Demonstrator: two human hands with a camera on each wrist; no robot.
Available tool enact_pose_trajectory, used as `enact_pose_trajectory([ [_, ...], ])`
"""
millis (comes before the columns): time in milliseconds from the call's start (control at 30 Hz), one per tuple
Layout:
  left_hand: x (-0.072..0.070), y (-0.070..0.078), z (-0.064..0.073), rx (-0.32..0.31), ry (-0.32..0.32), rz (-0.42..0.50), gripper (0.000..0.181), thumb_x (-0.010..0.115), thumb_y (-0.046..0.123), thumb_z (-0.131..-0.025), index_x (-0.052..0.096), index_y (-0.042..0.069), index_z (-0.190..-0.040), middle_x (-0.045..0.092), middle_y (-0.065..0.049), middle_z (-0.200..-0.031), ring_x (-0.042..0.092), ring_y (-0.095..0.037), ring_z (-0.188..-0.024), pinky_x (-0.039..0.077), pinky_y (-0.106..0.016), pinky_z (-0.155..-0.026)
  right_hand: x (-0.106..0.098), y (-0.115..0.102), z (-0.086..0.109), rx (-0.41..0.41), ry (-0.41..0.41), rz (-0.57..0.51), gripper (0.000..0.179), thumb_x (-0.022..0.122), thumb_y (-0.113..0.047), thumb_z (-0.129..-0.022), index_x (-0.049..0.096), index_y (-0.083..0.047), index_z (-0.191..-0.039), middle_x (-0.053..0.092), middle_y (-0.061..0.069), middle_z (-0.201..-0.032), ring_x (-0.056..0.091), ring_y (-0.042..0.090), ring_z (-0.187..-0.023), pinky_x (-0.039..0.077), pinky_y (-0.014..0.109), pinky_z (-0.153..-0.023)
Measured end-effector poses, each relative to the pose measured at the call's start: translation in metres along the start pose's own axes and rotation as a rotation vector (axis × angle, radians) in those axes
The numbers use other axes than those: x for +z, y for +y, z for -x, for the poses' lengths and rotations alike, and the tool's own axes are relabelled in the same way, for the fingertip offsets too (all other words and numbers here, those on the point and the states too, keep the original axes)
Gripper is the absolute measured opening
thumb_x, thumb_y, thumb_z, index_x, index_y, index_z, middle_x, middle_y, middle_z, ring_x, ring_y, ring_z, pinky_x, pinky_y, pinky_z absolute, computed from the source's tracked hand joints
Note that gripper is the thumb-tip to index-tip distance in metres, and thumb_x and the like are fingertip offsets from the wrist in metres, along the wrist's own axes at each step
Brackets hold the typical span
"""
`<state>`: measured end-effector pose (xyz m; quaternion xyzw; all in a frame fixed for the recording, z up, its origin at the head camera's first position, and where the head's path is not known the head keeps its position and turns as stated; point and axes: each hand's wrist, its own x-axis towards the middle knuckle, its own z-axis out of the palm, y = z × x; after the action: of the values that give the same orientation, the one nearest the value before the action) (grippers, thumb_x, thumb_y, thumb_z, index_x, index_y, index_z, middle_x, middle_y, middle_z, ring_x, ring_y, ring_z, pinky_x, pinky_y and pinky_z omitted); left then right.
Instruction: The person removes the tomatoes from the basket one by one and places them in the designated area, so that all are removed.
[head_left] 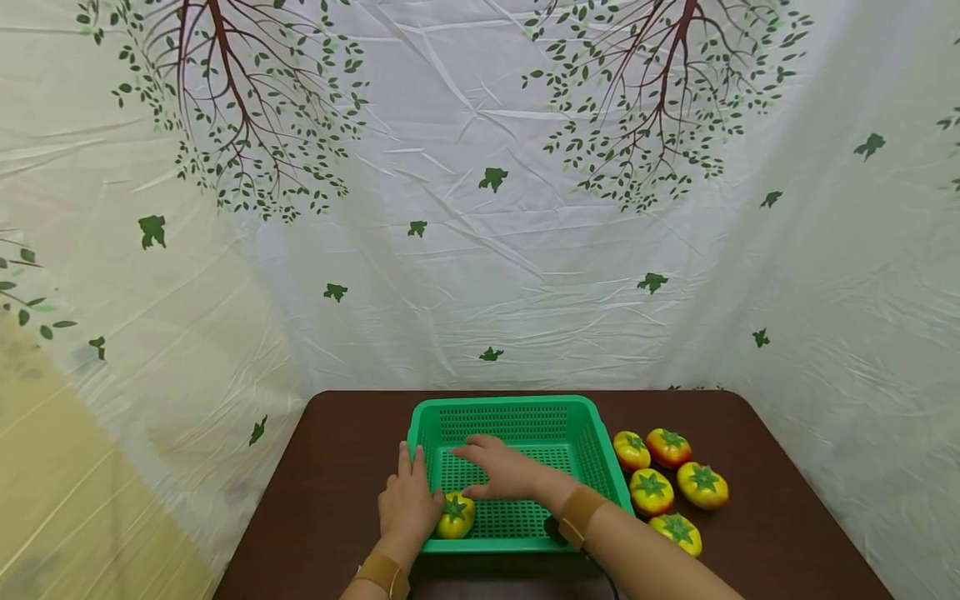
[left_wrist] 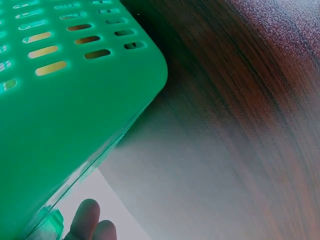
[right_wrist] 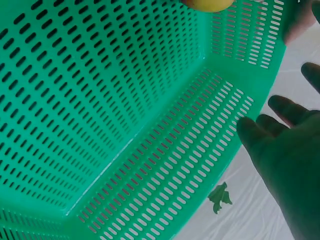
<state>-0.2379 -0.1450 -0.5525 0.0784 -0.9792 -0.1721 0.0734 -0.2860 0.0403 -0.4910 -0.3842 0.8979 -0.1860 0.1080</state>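
A green plastic basket [head_left: 525, 546] with slotted walls stands on the table. Inside its near left corner sits one yellow tomato-like fruit [head_left: 455, 518] with a green star-shaped top; in the right wrist view part of this fruit [right_wrist: 212, 5] shows at the top edge. My left hand [head_left: 408, 504] lies at the basket's left rim, fingers straight and pointing away, its thumb beside the fruit. Over the basket, my right hand [head_left: 506, 471] reaches leftward with spread fingers and nothing held. In the left wrist view, two fingertips [left_wrist: 85, 217] appear below the basket wall [left_wrist: 90, 115].
Right of the basket, several more yellow-red fruits [head_left: 652, 492] lie in a loose group on the dark brown table [head_left: 337, 467]. A white curtain [head_left: 465, 275] printed with trees and leaves hangs behind the table. A dark cable [head_left: 603, 575] runs below my right wrist.
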Motion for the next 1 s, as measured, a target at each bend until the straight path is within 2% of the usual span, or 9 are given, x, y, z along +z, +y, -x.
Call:
enact_pose_trajectory([
  [400,-0.002,0.001,0.002,0.004,-0.003,0.005,0.081,0.078,0.031,-0.084,0.042,0.009,-0.153,0.029,-0.018,-0.164,0.054,-0.028,-0.079,0.048,-0.046,-0.062,0.008,0.000,-0.010,0.008,-0.077,0.011,0.063,0.070,-0.037,-0.093,0.048,-0.020,-0.150,0.043,0.014,-0.156,0.041,0.034,-0.144,0.043,0.053,-0.112],
  [533,-0.002,0.001,0.002,0.006,0.002,0.000,0.081,0.079,0.031,-0.084,0.042,0.009,-0.153,0.029,-0.018,-0.164,0.054,-0.028,-0.079,0.048,-0.046,-0.062,0.010,-0.001,-0.011,-0.022,-0.108,0.029,0.061,0.069,-0.034,-0.094,0.048,-0.019,-0.149,0.045,0.015,-0.154,0.042,0.035,-0.143,0.044,0.053,-0.111],
  [667,-0.002,0.000,0.001,0.009,0.004,0.001,0.081,0.078,0.031,-0.085,0.042,0.008,-0.153,0.029,-0.018,-0.164,0.053,-0.027,-0.078,0.047,-0.045,-0.061,0.013,-0.002,-0.014,-0.071,-0.147,0.092,0.061,0.069,-0.032,-0.095,0.048,-0.016,-0.150,0.045,0.015,-0.154,0.042,0.035,-0.143,0.043,0.051,-0.112],
  [867,-0.002,0.001,0.001,0.000,-0.004,0.003,0.074,0.074,0.026,-0.088,0.041,0.010,-0.153,0.028,-0.017,-0.165,0.051,-0.026,-0.075,0.044,-0.043,-0.058,0.022,-0.003,-0.016,-0.063,-0.241,0.140,0.062,0.070,-0.035,-0.093,0.047,-0.026,-0.150,0.043,0.007,-0.158,0.040,0.028,-0.147,0.040,0.046,-0.116],
  [1000,0.000,0.001,0.001,-0.006,-0.006,-0.013,0.068,0.069,0.022,-0.092,0.041,0.012,-0.154,0.028,-0.016,-0.165,0.051,-0.026,-0.076,0.045,-0.043,-0.059,0.027,-0.002,-0.020,-0.085,-0.294,0.139,0.060,0.071,-0.027,-0.092,0.050,-0.027,-0.148,0.048,0.001,-0.153,0.046,0.021,-0.141,0.044,0.038,-0.113],
])
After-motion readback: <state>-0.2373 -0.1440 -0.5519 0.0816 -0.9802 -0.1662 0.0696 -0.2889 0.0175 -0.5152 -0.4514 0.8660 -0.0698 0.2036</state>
